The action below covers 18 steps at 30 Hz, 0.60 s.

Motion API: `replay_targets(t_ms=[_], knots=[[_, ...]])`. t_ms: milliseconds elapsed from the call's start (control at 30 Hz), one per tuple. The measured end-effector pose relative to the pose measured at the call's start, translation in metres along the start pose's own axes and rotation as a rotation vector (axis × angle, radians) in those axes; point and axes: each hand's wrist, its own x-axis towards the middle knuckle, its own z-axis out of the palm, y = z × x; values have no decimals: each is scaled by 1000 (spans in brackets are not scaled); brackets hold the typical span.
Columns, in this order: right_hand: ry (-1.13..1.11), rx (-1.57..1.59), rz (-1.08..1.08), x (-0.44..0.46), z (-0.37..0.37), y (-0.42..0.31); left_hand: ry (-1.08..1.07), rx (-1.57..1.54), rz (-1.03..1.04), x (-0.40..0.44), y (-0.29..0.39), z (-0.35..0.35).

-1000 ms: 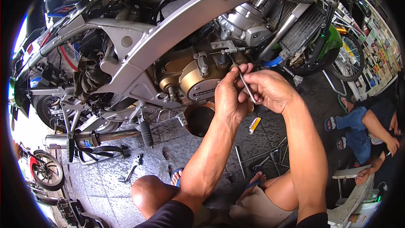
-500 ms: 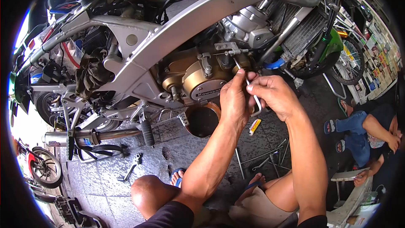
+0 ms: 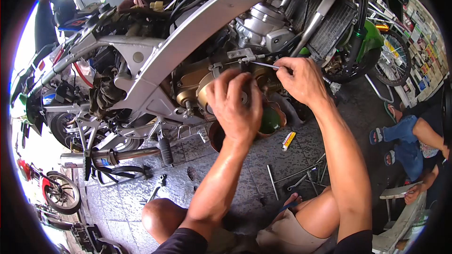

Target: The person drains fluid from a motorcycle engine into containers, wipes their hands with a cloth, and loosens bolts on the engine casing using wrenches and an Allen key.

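Observation:
My right hand (image 3: 301, 81) is closed on a thin metal tool (image 3: 267, 65), held nearly level, its far end at a small bracket (image 3: 246, 59) above the gold engine cover. In front of the gold engine cover (image 3: 201, 95), my left hand (image 3: 235, 106) is raised with fingers apart and slightly blurred, holding nothing that I can see. It hides much of the cover. Above both hands runs the silver motorcycle frame (image 3: 188, 28). Below the engine, partly behind my left hand, is a round container with green inside (image 3: 270, 121).
A yellow and white packet (image 3: 288, 140) and several metal tools (image 3: 306, 178) lie on the floor. A dark cloth (image 3: 104, 96) hangs on the frame at left. People sit at the right, near a pale bench (image 3: 402, 221). A red motorcycle (image 3: 59, 193) stands at lower left.
My left hand has let go of the tool and moved left, its fingers spreading. My right hand has risen with the tool, which has swung from steep to nearly level.

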Motion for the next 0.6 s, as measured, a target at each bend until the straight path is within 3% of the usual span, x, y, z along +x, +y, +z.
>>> replay_targets(t_ms=[100,300,467,600], knots=[[-80,27,-20,8,-8,12,-64,185,59,11,-8,5],[-38,220,-93,22,11,52,-166,381,187,20,-16,19],[-48,172,-202,31,5,58,-176,438,288,18,-19,26],[-101,32,-144,34,-3,52,-216,499,298,19,-13,29]])
